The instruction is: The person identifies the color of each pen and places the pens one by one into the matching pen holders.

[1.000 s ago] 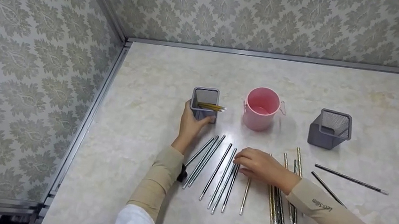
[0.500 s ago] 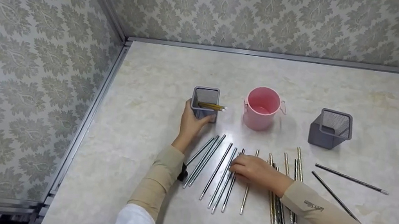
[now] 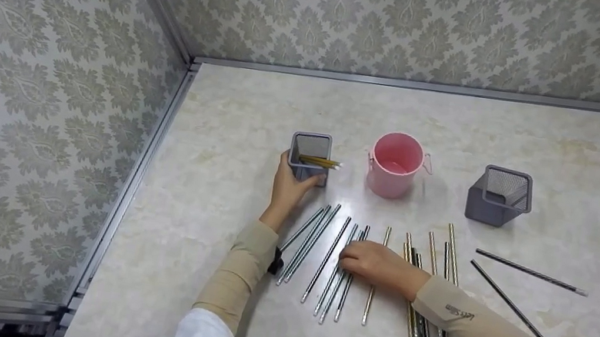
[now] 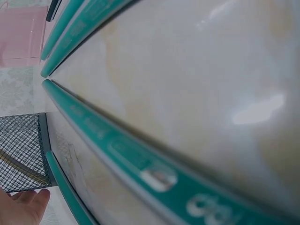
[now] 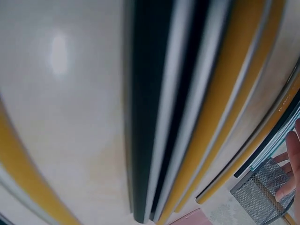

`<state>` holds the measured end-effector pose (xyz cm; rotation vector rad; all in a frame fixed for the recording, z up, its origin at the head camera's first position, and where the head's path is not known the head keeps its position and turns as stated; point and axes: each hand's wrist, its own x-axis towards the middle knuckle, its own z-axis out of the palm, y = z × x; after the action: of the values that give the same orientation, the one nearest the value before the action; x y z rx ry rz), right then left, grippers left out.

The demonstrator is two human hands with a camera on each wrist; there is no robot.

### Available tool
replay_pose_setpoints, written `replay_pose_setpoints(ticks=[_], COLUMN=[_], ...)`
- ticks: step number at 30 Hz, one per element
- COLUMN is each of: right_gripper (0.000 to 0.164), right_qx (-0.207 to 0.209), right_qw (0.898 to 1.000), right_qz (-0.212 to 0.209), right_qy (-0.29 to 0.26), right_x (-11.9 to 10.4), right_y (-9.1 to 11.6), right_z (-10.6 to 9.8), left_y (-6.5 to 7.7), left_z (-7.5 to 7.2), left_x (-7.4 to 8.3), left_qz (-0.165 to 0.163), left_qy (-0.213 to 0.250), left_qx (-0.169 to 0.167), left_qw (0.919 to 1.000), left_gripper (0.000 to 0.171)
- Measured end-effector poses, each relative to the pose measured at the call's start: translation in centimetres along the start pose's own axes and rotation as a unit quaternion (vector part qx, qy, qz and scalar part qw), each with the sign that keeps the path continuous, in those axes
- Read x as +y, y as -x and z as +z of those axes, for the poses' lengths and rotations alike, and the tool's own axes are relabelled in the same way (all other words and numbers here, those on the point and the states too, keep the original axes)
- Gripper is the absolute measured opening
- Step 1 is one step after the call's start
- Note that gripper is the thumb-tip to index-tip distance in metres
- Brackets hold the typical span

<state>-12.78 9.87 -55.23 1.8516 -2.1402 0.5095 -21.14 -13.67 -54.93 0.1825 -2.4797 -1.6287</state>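
Note:
My left hand grips a grey mesh pen holder from its near left side, thumb across the front. Inside lean a few yellow pencils, their eraser ends over the right rim. In the left wrist view, fingers touch the mesh, and green pencils lie close to the camera. My right hand is low over the pencil row, with bent fingers at the green pencils. Its fingertips are hidden in the head view, so whether they pinch a pencil is unclear. Dark and yellow pencils lie beneath the right wrist.
A pink bucket with wire side clips stands at mid-table. Right of it is another grey mesh holder. Several yellow and black pencils lie under the right forearm, and two dark pencils lie farther right. Patterned walls edge the table.
My right hand has slid left and slightly nearer over the pencils, from the darker ones toward the green ones. The left hand keeps its hold on the mesh holder.

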Motion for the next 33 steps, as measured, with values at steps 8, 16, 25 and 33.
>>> replay_pose_setpoints(ticks=[8,16,25,33], right_gripper=[0.008,0.016,0.014,0.012], right_qx=[-0.011,-0.038,-0.109,-0.124], right_qw=[1.0,0.998,0.991,0.983], right_qz=[-0.019,-0.029,-0.024,-0.08], right_qy=[0.02,0.051,0.068,0.11], right_x=[-0.4,-0.5,-0.8,-0.7], right_y=[-0.4,-0.6,-1.2,-1.5], right_z=[0.3,0.2,-0.2,-0.4], left_y=[0.1,0.1,0.1,0.0], left_z=[0.0,0.0,0.0,0.0], left_x=[0.0,0.1,0.1,0.0], left_qz=[0.0,0.004,0.012,0.011], left_qy=[0.005,-0.005,0.003,0.007], left_qx=[-0.002,-0.005,-0.003,-0.003], left_qw=[1.0,1.0,0.9999,0.9999], left_gripper=[0.082,0.084,0.083,0.082])
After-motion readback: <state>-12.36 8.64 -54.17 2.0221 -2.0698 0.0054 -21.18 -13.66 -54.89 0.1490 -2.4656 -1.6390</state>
